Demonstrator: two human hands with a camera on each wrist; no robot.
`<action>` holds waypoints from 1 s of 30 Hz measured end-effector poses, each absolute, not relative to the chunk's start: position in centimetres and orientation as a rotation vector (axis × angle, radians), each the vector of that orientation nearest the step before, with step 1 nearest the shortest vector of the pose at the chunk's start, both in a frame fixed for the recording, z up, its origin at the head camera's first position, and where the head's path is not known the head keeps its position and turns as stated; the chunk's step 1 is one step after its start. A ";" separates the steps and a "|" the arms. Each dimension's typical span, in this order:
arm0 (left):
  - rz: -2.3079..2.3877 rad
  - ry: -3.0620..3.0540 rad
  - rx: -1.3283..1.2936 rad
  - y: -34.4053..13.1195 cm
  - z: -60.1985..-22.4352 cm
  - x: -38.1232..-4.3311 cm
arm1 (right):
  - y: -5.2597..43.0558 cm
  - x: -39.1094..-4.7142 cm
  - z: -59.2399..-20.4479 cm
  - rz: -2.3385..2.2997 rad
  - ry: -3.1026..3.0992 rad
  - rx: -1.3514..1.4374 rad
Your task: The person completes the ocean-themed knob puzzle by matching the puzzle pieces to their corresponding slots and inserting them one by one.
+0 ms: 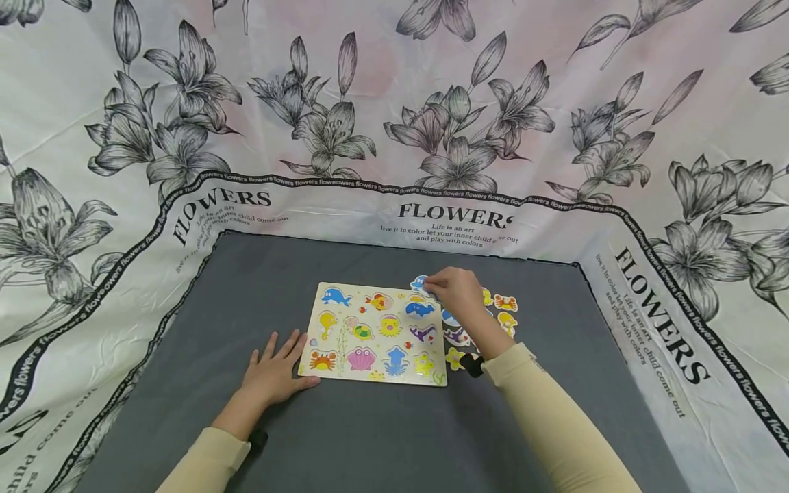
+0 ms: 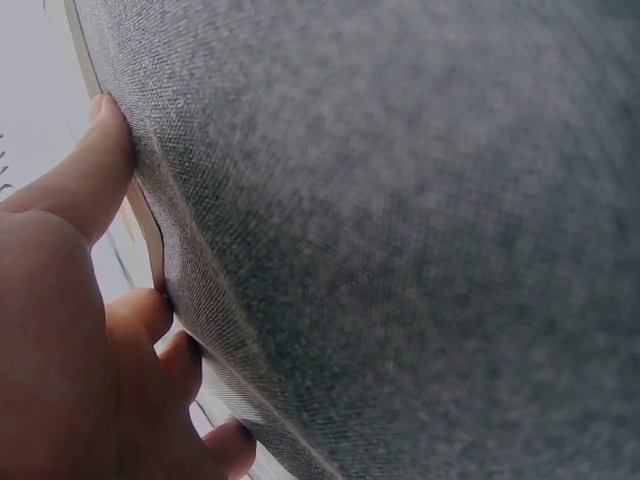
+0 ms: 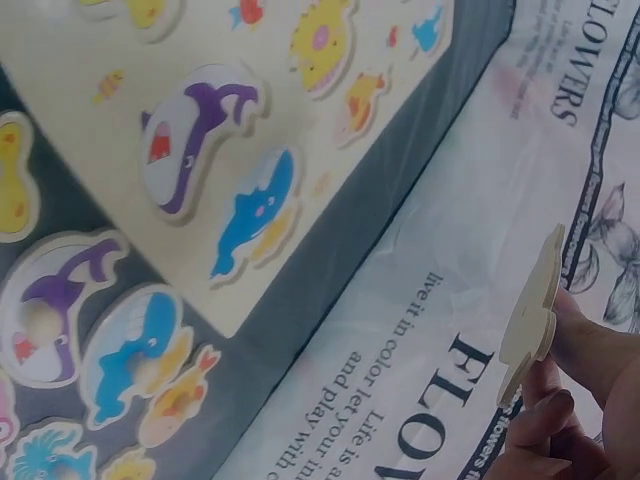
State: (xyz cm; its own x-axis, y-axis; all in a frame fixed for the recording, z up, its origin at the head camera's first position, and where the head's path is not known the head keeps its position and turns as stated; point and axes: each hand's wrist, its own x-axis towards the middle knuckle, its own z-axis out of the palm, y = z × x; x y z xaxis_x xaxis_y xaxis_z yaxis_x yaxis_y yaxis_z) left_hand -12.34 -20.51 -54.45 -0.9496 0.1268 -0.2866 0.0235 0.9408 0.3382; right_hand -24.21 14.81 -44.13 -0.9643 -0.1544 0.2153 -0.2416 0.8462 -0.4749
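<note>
At centre, a right hand [image 1: 457, 294] pinches a small blue-and-white piece [image 1: 419, 282] by the upper right edge of a board [image 1: 379, 344], while a left hand [image 1: 271, 373] lies spread at its lower left. The thin piece could drop if that pinch loosens, and a low sweep of the right hand might scatter the loose pieces [image 1: 506, 302] at right. Cloth [image 1: 333, 212] behind reads "FLOWERS", with "Life is an art" beneath
</note>
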 end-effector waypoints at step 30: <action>0.484 2.808 0.128 -20.8 -54.7 -12.3 | 8.7 -25.9 -43.7 0.779 -2.911 0.454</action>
State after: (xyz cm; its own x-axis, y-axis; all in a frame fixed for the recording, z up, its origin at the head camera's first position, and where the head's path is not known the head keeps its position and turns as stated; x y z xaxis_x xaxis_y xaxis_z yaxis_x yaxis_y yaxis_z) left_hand -12.34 -20.79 -54.68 -0.9544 0.1349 -0.2663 0.0379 0.9396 0.3403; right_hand -25.88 8.68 -43.74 -0.9512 -0.2601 0.1658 -0.3082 0.8254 -0.4730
